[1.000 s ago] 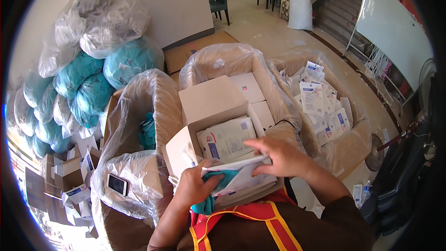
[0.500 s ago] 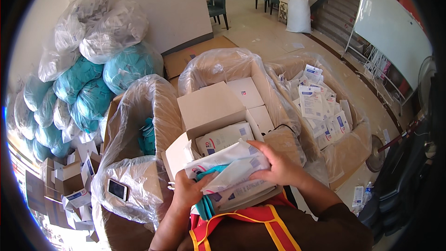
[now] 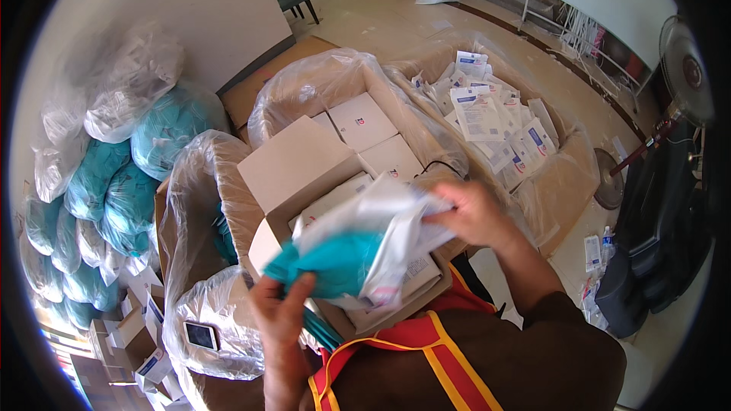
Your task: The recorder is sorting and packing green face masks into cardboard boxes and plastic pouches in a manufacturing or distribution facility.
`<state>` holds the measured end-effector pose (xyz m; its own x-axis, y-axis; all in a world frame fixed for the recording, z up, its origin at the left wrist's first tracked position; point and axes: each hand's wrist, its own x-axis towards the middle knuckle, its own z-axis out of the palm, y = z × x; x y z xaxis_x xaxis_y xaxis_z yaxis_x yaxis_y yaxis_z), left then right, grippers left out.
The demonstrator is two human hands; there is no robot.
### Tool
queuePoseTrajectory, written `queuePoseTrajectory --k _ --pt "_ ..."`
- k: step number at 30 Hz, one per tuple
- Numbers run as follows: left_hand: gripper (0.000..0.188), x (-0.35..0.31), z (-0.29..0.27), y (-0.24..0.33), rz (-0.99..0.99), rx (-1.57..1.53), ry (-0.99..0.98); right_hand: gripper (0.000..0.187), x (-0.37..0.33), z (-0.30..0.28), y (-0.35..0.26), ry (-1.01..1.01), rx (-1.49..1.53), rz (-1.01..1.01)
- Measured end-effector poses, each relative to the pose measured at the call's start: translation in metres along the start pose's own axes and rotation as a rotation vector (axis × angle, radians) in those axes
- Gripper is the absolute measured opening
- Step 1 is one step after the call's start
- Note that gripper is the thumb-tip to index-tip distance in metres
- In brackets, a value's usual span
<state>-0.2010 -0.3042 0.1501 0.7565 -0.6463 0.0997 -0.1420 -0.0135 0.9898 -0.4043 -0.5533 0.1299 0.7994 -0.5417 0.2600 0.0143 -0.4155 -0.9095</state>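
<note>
Over an open carton (image 3: 297,164) in front of me, my two hands pull at a white printed paper pouch, blurred by motion. My right hand (image 3: 476,213) pinches the pouch (image 3: 403,217) at its right end. A limp teal piece (image 3: 335,262), glove-like but too smeared to be sure, shows at its left. My left hand (image 3: 280,312) is closed on the teal piece's left end, with more teal material (image 3: 324,329) hanging below the wrist. White pouches (image 3: 335,202) lie inside the carton under my hands.
Beyond the carton, closed white boxes (image 3: 358,122) fill a plastic-lined bin. A lined bin at right holds torn pouches (image 3: 495,118); one at left holds teal pieces (image 3: 223,236) beside a phone (image 3: 201,336). Stuffed bags (image 3: 126,205) are piled left; a floor fan (image 3: 685,68) stands right.
The teal piece, mostly inside the pouch before, now lies largely exposed. My left hand has moved left and down, my right hand slightly up and right. The view has shifted.
</note>
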Motion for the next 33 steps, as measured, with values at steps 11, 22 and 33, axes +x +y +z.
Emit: queuePoseTrajectory --k 11,22,33 --pt "0.024 0.030 -0.008 -0.001 -0.071 -0.109 0.154 0.035 0.025 -0.196 0.221 0.785 0.632 0.327" --pt "0.033 0.039 0.005 0.005 -0.038 -0.206 0.035 0.045 0.048 -0.109 0.149 0.434 -0.026 0.163" --pt "0.024 0.026 -0.002 0.006 0.001 -0.383 -0.042 0.033 0.070 0.068 -0.054 -0.047 -0.459 -0.528"
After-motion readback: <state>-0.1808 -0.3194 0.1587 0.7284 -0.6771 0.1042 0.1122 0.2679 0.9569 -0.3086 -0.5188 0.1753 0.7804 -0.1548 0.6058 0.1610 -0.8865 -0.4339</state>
